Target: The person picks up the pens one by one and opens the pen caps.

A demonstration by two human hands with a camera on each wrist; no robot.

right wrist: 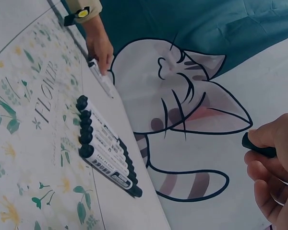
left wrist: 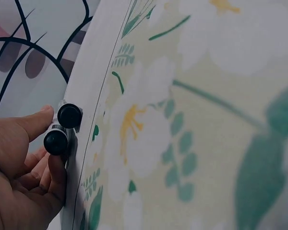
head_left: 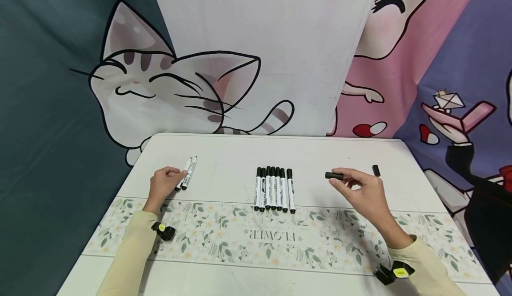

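Note:
In the head view my left hand (head_left: pixel 164 182) is at the left of the table, its thumb and fingers pinching an uncapped whiteboard marker (head_left: pixel 179 185). Right beside it lies a second uncapped marker (head_left: pixel 190 174); the left wrist view shows both black ends, one marker end (left wrist: pixel 56 140) between thumb and fingers. My right hand (head_left: pixel 362 194) is raised over the right side, pinching a black marker cap (head_left: pixel 334 176) between thumb and fingertips. The same cap (right wrist: pixel 257 145) shows in the right wrist view. Another black cap (head_left: pixel 376 170) lies on the table behind this hand.
Several capped white markers (head_left: pixel 273 189) lie side by side mid-table, the rightmost slightly apart. A floral strip (head_left: pixel 224 238) with the word FLOWER crosses the white table (head_left: pixel 216 149). Cartoon-printed curtains (head_left: pixel 272 29) hang behind the table's far edge.

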